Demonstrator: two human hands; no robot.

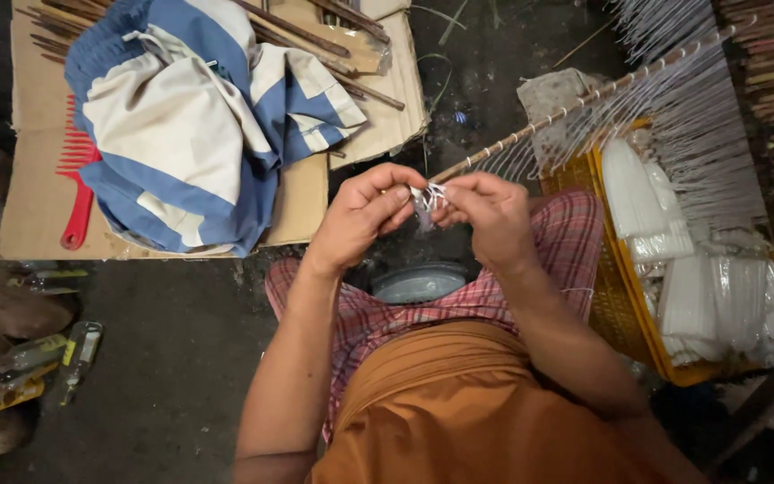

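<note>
Both hands (365, 215) (493, 215) pinching white threads (432, 195)

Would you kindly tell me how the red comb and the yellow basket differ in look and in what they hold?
The red comb lies flat on the cardboard at the left; the yellow basket stands on the floor at the right. The red comb is slim, toothed and carries nothing; the yellow basket is a deep mesh box filled with white candles. Neither is touched by a hand.
</note>
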